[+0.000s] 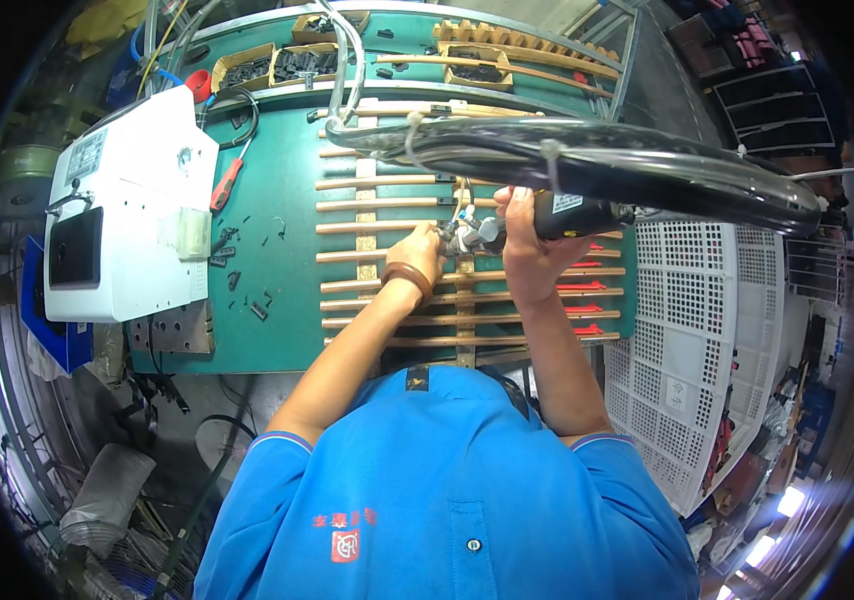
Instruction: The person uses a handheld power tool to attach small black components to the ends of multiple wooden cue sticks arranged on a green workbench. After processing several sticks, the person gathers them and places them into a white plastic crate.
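Green counter (282,285) topped with wooden strips (372,205), long axes laid left to right; black power tool (572,213) held over strips, roughly parallel, gripped by right hand (530,245); left hand (417,252) curled, nearer strips' left ends, whether anything is gripped cannot be told; silver tool head (477,236) pointed leftward, between hands

Black cylindrical tool (577,214), held above slim wooden rods (377,203), rods parallel
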`<state>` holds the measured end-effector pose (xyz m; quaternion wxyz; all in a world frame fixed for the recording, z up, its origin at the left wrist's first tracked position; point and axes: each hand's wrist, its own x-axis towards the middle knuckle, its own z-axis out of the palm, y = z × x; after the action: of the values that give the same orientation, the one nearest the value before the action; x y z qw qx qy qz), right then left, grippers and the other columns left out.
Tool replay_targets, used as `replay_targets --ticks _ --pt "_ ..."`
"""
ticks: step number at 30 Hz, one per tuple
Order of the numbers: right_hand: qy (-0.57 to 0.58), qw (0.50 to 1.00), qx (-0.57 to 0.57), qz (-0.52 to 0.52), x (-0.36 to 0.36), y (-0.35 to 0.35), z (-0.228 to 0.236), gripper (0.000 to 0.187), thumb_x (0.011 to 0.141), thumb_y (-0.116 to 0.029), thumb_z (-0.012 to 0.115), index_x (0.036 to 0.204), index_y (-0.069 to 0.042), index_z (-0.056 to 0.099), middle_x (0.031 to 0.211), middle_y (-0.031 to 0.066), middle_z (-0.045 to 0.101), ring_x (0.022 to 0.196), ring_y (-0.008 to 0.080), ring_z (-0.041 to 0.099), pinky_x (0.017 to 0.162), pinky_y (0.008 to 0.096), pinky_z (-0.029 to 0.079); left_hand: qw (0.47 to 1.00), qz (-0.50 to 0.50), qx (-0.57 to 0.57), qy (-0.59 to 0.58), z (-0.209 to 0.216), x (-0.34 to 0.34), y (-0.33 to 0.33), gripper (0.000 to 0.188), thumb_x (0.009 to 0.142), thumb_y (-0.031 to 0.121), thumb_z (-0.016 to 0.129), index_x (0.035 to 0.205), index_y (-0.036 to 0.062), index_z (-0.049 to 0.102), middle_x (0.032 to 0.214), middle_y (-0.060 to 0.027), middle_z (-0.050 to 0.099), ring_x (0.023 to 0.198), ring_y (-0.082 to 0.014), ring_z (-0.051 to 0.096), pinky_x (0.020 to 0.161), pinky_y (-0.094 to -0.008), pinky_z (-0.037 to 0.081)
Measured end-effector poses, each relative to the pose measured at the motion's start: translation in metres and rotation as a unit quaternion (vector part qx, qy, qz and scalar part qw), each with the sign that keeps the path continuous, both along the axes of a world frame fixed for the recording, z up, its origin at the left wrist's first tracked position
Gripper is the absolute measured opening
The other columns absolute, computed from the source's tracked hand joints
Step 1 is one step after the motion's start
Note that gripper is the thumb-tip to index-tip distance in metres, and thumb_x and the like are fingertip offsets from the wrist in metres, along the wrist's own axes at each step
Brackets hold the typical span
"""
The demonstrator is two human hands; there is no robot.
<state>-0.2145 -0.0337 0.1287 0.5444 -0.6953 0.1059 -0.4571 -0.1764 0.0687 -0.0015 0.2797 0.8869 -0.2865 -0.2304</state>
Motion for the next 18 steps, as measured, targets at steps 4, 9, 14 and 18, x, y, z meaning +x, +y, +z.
replay_targets --ticks 4,9,14,18 --pt "-0.002 1.000 -0.021 0.004 -0.004 -0.002 -0.006 0.016 0.073 0.009 0.061 0.085 0.000 0.055 0.075 0.0038 0.062 0.067 0.0106 0.060 0.065 0.0237 0.049 1.000 0.016 0.000 0.018 0.006 0.002 0.000 0.045 0.073 0.020 0.075 0.111 0.0111 0.053 0.091 -0.0171 0.065 0.085 -0.0358 0.062 0.075 -0.0423 0.050" --pt "-0.011 0.999 -0.049 -0.020 -0.010 -0.010 -0.023 0.015 0.073 0.009 0.060 0.083 0.000 0.056 0.074 0.0030 0.061 0.065 0.0100 0.059 0.063 0.0227 0.048 0.998 0.030 0.012 0.051 0.019 0.003 -0.002 0.021 0.071 0.016 0.074 0.087 0.0080 0.062 0.107 -0.0073 0.056 0.088 -0.0332 0.061 0.078 -0.0417 0.050" --pt "-0.028 0.999 -0.029 0.008 -0.003 0.011 0.003 0.012 0.074 0.009 0.061 0.081 0.000 0.056 0.074 0.0033 0.061 0.064 0.0095 0.060 0.062 0.0230 0.050 0.997 0.051 0.018 0.057 0.014 0.003 -0.002 0.028 0.071 0.016 0.075 0.094 0.0088 0.059 0.098 -0.0100 0.060 0.087 -0.0341 0.062 0.077 -0.0420 0.050" --pt "-0.033 0.999 0.000 0.027 -0.004 0.012 -0.005 0.015 0.073 0.008 0.064 0.084 0.001 0.058 0.078 0.0037 0.061 0.071 0.0105 0.059 0.068 0.0239 0.049 0.997 0.041 0.025 0.059 0.017 0.002 -0.001 0.030 0.073 0.017 0.073 0.100 0.0115 0.059 0.104 -0.0086 0.059 0.091 -0.0326 0.061 0.079 -0.0413 0.049"
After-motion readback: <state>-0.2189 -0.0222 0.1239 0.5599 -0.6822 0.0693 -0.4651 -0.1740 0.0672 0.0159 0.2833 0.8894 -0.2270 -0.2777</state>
